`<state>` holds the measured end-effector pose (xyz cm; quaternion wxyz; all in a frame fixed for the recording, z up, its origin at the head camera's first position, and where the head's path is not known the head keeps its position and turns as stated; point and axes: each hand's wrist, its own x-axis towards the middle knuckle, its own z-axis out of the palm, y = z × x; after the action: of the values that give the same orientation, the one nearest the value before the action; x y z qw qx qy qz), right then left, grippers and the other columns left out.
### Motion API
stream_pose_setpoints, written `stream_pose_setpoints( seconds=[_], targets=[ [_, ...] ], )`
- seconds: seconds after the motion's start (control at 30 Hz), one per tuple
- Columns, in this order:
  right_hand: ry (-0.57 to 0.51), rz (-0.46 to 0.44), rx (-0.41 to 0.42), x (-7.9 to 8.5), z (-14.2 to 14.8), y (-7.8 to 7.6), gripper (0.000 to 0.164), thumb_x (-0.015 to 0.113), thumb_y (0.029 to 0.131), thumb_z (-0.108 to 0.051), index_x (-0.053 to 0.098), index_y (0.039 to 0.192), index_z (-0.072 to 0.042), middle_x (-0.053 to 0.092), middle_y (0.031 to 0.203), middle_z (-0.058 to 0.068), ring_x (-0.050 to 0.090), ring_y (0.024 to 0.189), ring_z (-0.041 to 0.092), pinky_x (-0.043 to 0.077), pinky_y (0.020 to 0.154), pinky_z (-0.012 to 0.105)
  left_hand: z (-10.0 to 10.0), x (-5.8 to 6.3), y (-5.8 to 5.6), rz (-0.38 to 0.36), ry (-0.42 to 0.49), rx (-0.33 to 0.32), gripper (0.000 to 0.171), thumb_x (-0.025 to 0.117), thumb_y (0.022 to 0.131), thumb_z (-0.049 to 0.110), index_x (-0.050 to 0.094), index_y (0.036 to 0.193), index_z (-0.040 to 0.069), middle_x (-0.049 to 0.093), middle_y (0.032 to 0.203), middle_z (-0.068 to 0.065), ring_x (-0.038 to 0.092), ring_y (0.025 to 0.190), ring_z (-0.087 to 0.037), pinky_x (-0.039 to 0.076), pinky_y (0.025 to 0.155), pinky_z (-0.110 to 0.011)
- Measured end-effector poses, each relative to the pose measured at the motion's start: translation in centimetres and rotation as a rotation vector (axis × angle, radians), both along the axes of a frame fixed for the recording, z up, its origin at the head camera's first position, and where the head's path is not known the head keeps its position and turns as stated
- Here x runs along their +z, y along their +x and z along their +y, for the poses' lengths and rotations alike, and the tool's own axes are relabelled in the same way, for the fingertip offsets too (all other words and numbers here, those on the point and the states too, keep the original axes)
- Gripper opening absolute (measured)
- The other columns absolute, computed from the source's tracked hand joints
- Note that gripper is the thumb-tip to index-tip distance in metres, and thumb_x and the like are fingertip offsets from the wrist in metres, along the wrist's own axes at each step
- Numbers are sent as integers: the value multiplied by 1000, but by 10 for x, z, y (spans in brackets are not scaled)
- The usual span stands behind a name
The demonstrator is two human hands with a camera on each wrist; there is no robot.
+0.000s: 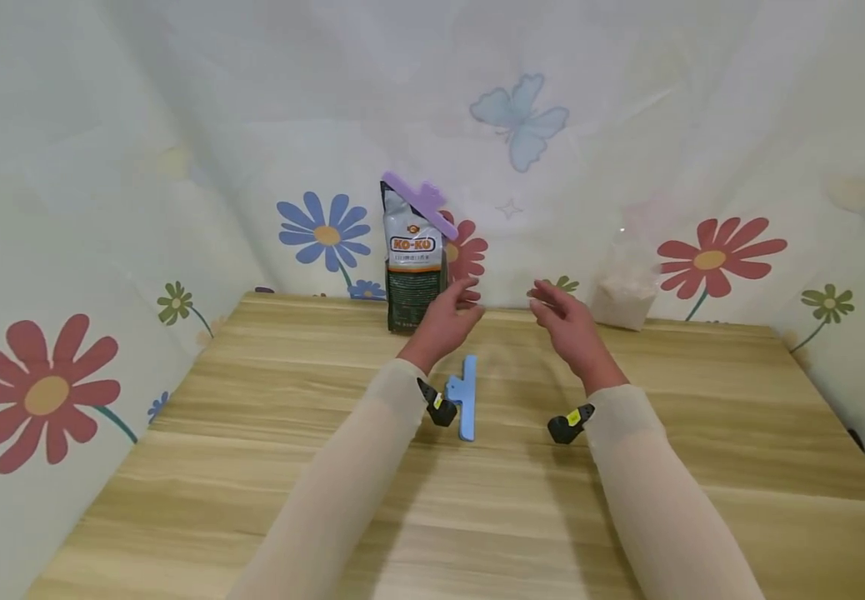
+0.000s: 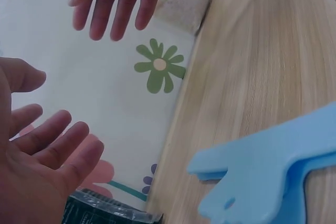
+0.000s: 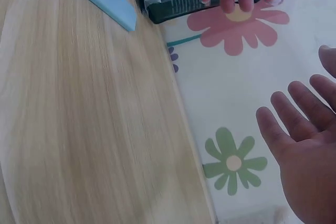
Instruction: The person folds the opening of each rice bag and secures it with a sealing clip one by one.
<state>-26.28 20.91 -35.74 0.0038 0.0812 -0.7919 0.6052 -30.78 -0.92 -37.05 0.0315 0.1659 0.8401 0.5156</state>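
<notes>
One left hand (image 1: 445, 325) and one right hand (image 1: 571, 335) face each other, fingers (image 2: 105, 11) loosely extended. A blue clip (image 1: 467, 400) lies on the table (image 1: 485, 517); a KO-KO bag (image 1: 412, 287) stands beyond the left hand.

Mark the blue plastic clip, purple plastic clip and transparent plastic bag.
Blue plastic clip (image 1: 467, 400), head view: middle of its bar.
Purple plastic clip (image 1: 422, 204), head view: middle of its bar.
Transparent plastic bag (image 1: 625, 298), head view: its filled lower part.

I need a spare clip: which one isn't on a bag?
The blue clip, lying on the table; the purple clip sits slanted across the top of the KO-KO bag.
</notes>
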Motion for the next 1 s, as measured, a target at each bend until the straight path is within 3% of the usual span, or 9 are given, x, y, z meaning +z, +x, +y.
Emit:
stream_pose_setpoints(
  seconds=[0.17, 0.43, 0.67, 1.0],
  targets=[
    [4, 8, -17, 7, 8, 10, 52, 47, 103, -20, 31, 151, -8, 39, 152, 17, 40, 138, 34, 37, 111, 49, 12, -3, -4, 5, -28, -30, 52, 56, 98, 26, 40, 146, 16, 57, 135, -10, 55, 125, -24, 49, 100, -40],
    [15, 28, -56, -13, 25, -6, 54, 49, 102, -32, 34, 151, -15, 40, 152, 12, 40, 139, 29, 37, 112, 44, 25, -3, -10, -35, -57, -49, 54, 55, 98, 27, 37, 148, 16, 55, 137, -13, 55, 125, -26, 48, 101, -42],
    [41, 78, -106, -18, 39, -8, 53, 49, 102, -28, 35, 150, -9, 42, 150, 17, 39, 139, 32, 34, 113, 49, 41, -3, -12, -71, -70, -79, 55, 55, 98, 31, 37, 148, 20, 54, 138, -10, 54, 126, -24, 48, 100, -42],
    [89, 82, -187, -26, 59, -12, 55, 49, 101, -38, 38, 149, -13, 45, 148, 14, 42, 137, 31, 35, 112, 48, 63, 2, -13, -112, -75, -104, 57, 55, 98, 32, 33, 150, 22, 51, 141, -8, 52, 129, -23, 48, 101, -41]
  ],
)
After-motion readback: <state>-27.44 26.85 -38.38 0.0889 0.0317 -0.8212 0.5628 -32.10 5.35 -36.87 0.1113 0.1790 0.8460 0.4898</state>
